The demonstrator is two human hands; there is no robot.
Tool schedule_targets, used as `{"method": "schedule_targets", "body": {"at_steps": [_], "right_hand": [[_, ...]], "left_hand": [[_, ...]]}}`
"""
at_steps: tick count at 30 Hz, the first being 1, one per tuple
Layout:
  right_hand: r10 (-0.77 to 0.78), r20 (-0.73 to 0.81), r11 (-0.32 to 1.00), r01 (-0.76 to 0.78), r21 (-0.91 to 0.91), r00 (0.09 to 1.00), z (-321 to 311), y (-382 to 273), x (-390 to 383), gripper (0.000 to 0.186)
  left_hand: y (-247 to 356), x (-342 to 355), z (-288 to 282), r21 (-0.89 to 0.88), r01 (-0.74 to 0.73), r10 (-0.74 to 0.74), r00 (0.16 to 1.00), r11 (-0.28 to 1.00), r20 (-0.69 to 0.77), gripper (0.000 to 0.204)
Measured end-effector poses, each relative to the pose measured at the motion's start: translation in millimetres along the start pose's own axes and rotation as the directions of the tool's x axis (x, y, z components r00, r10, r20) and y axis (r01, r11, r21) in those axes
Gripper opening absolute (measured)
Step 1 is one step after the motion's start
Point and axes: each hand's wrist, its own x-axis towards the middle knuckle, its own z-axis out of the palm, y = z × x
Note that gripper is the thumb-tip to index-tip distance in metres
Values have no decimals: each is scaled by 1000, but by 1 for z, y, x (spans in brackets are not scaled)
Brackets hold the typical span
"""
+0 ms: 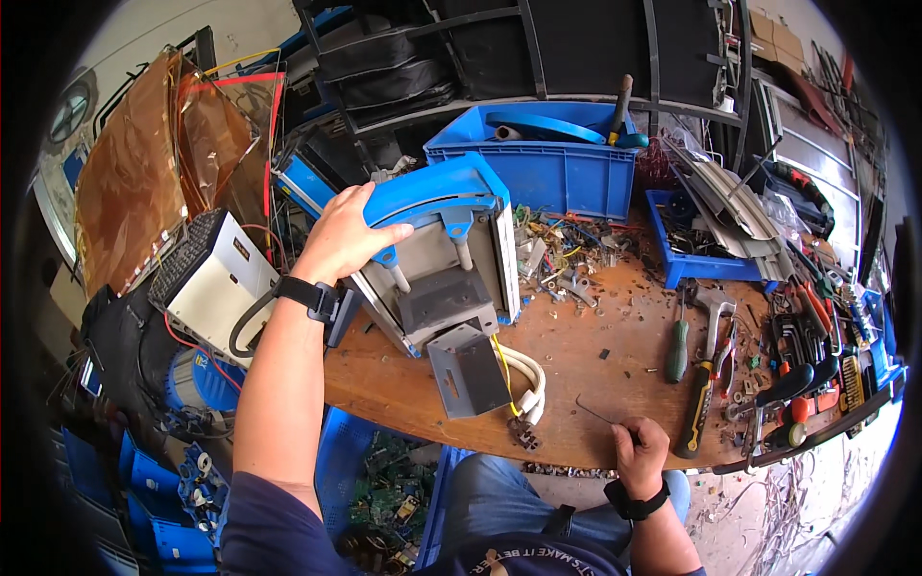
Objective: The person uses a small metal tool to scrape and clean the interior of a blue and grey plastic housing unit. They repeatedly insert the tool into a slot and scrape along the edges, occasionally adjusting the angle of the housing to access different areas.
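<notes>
My left hand point(336, 235) grips the blue top edge of a metal equipment housing point(442, 259), thumb over the front and fingers behind. The housing stands tilted on the bench, its open side showing two light posts and a dark box. A dark bent metal plate point(468, 372) hangs at its lower front. Beside the plate run a thick white cable point(534, 379) and a yellow wire, ending in a dark connector. Near the bench's front edge my right hand point(642, 456) is closed around a thin dark bent rod point(595, 412), whose hooked tip points up and left.
On the wooden bench point(595, 336) lie a green-handled screwdriver point(678, 355), a hammer point(706, 374) and several other hand tools at right. Small scraps spread behind, before a blue crate point(538, 173). A blue bin of circuit boards point(394, 490) sits below the front edge.
</notes>
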Motion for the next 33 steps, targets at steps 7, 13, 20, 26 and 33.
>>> {"method": "schedule_targets", "body": {"at_steps": [7,13,20,26,33], "right_hand": [[1,-3,1000,-1,0,1000,2,-4,1,15],[12,17,1000,-12,7,1000,2,-2,-2,14],[-38,35,997,40,-68,999,-1,11,-5,9],[67,105,988,-51,-147,992,-5,3,4,10],[-120,268,858,235,-456,956,-14,-24,17,12]], "left_hand": [[-6,-3,0,16,-54,55,997,998,-60,80],[-9,0,0,-4,-79,79,995,997,-64,73],[0,1,-8,45,-73,73,997,996,4,78],[-4,3,2,-72,-112,110,994,991,-30,68],[-9,7,3,-3,-20,20,1000,1000,9,80]]}}
